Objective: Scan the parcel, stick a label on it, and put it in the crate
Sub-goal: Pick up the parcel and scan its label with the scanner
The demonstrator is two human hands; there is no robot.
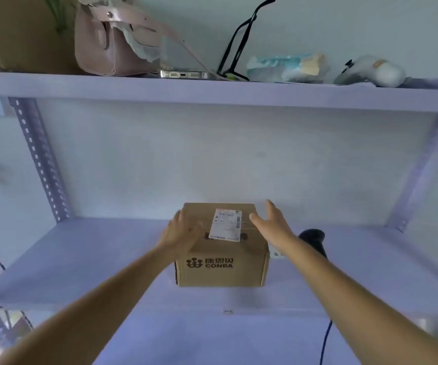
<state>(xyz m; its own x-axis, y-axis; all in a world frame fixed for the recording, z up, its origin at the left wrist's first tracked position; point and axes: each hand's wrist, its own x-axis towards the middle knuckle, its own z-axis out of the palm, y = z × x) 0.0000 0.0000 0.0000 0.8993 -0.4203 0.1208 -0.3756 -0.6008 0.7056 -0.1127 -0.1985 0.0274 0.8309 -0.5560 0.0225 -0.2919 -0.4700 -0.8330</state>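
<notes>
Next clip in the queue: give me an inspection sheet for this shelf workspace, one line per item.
Surface: pale lilac shelf board, bare around the box.
Job's things: CONBA cardboard box upright near the middle, shipping label already on its top; black barcode scanner lying to its right, partly hidden by the right forearm. No crate seen.
Clutter: upper shelf holds a pink handbag, a phone, a tissue pack and a white handheld device.
Grippers: left hand open, against the box's left top edge; right hand open, beside its right top edge, contact unclear.
Cables: blue cable running down from the scanner.
Surroundings: white wall, perforated steel uprights.
</notes>
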